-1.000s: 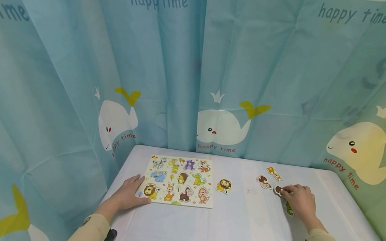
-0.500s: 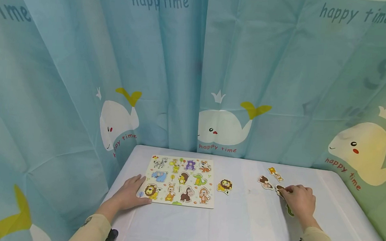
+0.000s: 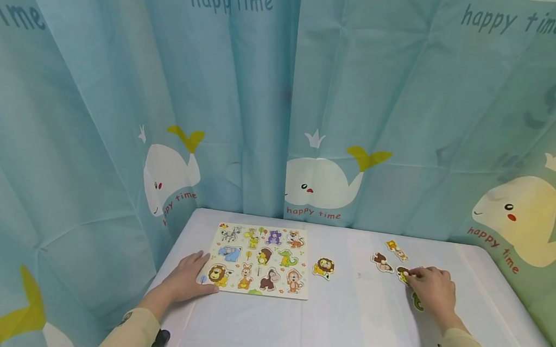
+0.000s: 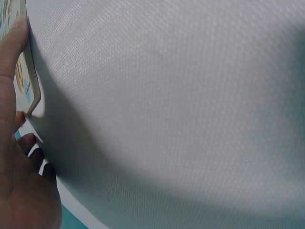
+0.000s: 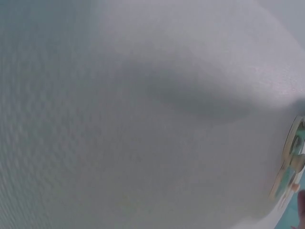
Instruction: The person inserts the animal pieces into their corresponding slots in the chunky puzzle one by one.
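A whale-print curtain (image 3: pixel 245 94) hangs behind a white table (image 3: pixel 335 322) bearing an animal board (image 3: pixel 304 263).
The board lies left of centre; the left hand (image 3: pixel 183 281), fingers loosely spread, rests against its near-left corner. Well apart, the right hand (image 3: pixel 431 292) pinches a brown-and-yellow piece (image 3: pixel 402 276). A lion piece (image 3: pixel 324 267) lies beside the board; a brown piece (image 3: pixel 381 263), an orange piece (image 3: pixel 396 250) and a partly hidden green piece (image 3: pixel 417 301) lie near the right hand.

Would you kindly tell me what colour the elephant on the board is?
The elephant is blue; the head view shows it best.
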`<state>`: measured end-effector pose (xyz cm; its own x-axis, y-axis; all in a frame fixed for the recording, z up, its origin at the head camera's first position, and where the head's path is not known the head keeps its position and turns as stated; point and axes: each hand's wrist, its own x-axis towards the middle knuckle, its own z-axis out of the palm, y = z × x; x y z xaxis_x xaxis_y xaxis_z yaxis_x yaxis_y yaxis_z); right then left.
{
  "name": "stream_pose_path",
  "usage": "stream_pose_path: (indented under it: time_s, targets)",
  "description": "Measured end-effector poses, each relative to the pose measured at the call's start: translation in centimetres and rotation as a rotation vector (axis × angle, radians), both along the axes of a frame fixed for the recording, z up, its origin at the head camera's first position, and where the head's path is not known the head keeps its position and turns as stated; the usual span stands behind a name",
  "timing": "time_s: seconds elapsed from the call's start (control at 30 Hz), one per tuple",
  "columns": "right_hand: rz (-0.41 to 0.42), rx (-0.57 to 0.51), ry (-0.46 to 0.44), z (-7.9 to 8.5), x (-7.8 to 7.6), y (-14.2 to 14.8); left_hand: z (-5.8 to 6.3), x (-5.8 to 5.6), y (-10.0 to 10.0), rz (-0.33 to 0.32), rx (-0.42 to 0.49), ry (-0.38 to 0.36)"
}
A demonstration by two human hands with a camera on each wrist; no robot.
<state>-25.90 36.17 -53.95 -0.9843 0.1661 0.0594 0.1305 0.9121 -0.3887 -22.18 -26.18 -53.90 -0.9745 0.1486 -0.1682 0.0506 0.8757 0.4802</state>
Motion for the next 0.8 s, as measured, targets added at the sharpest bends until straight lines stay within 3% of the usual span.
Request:
stream_pose_path:
  time_s: [0.8]
  targets:
    - [0.013,-0.018,0.007,-0.83,-0.53,0.11,-0.04,-0.05,0.04,0.011,0.000,-0.007]
